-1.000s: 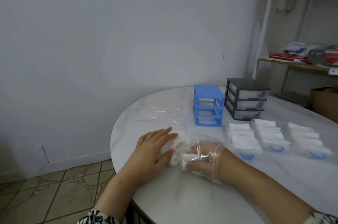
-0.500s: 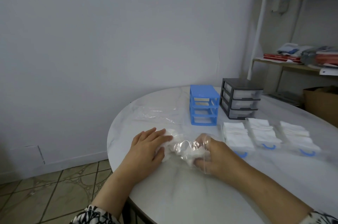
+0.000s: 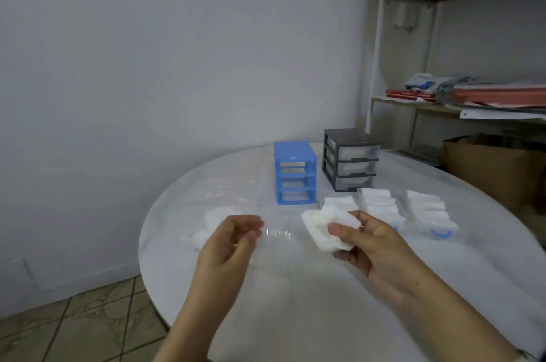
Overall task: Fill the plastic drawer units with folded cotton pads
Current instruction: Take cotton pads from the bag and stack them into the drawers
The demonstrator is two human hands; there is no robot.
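My right hand (image 3: 375, 246) is raised over the table and grips a small bunch of white cotton pads (image 3: 325, 227). My left hand (image 3: 233, 243) has curled fingers and pinches the edge of a clear plastic bag (image 3: 274, 234); more white pads (image 3: 220, 218) lie in the bag behind it. A blue drawer frame (image 3: 295, 175) stands at the back with its slots empty. Beside it is a dark grey drawer unit (image 3: 350, 159) with three clear drawers pushed in. Three pulled-out drawers with folded pads (image 3: 378, 202) (image 3: 428, 211) (image 3: 339, 202) lie in front, blue handles toward me.
Everything sits on a round white marble table (image 3: 295, 302). A second clear bag (image 3: 224, 187) lies flat left of the blue frame. A shelf rack with books and papers (image 3: 487, 101) and a cardboard box (image 3: 496, 166) stand to the right; the tiled floor (image 3: 88, 326) is at the lower left.
My right hand has come out of the bag and risen to the right with pads in it. My left hand has lifted off the bag and curled, holding its edge.
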